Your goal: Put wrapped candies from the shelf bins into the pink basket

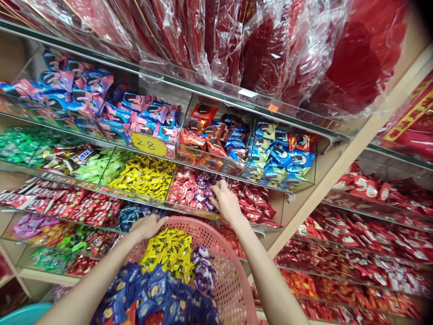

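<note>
My left hand (pixel 148 225) grips the far rim of a pink plastic basket (pixel 226 275), fingers curled over its edge. The basket holds yellow sweets (pixel 171 253), purple-and-white sweets (pixel 202 271) and blue packets (pixel 158 295). My right hand (pixel 225 201) reaches into a shelf bin of red, white and purple wrapped sweets (pixel 189 189). Its fingers are bent down among the purple sweets, and what they hold, if anything, is hidden.
Glass-fronted shelf bins hold yellow sweets (pixel 144 176), green sweets (pixel 96 164), red packets (pixel 257 201) and blue biscuit packs (pixel 277 155). A yellow price tag (pixel 149 144) reads 28. Red wrapped goods (pixel 257 45) hang above. More red packets (pixel 372 253) fill the shelves to the right.
</note>
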`<state>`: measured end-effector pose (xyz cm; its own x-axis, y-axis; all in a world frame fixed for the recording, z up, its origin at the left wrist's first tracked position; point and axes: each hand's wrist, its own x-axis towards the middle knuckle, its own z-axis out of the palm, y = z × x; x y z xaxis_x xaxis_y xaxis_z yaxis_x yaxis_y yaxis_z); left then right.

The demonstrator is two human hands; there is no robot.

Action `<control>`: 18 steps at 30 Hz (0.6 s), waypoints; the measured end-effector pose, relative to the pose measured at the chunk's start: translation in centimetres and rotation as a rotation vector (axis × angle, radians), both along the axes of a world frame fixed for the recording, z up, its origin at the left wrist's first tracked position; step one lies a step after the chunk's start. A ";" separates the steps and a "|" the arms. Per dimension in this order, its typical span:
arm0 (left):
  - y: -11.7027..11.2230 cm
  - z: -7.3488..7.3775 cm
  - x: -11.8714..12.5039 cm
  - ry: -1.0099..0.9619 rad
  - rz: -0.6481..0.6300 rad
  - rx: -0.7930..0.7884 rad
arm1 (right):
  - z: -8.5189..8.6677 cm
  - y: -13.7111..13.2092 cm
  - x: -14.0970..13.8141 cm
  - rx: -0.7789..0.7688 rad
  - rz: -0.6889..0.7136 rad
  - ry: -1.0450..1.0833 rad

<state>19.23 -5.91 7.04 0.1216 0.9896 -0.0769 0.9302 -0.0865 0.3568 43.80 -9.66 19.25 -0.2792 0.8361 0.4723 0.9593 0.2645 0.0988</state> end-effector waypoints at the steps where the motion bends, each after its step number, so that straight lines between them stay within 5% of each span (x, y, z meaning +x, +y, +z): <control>1: 0.0 0.0 0.0 0.001 0.001 -0.003 | 0.0 -0.5 0.2 0.010 0.011 0.026; 6: 0.2 0.1 0.1 0.033 -0.002 -0.020 | -1.2 -4.6 0.8 -0.003 0.143 0.187; 10: 0.5 -0.2 0.1 0.038 -0.019 -0.019 | -4.3 -7.5 1.0 -0.172 0.225 0.235; 18: -0.1 -0.1 0.2 0.060 0.007 -0.038 | -13.1 -8.3 2.0 -0.412 -0.071 -0.099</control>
